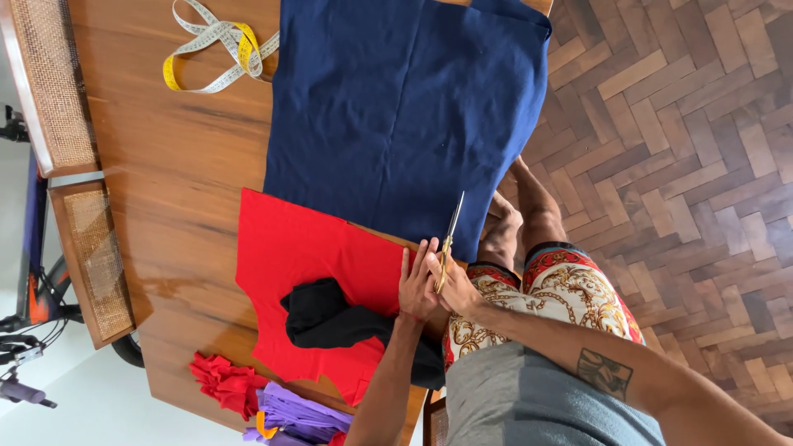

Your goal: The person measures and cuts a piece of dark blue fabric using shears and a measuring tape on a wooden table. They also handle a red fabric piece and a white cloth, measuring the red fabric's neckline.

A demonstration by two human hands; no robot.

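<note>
Scissors (450, 235), gold-handled, blades pointing toward the top of the frame, lie at centre over the edge of the navy fabric (396, 107); right hand (456, 287) grips the handles, fingers curled through them. Left hand (417, 285) rests just beside, fingers extended flat, apparently on the red fabric (306, 248). Black cloth (330, 318) lower centre. Measuring tape (216, 51), yellow and white, upper left on wooden table (182, 165).

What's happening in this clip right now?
A person at a wooden table holds gold-handled scissors in the right hand, blades pointing at the edge of a dark blue fabric. The left hand rests flat on a red fabric. A black cloth lies on the red; a yellow tape measure sits nearby.
</note>
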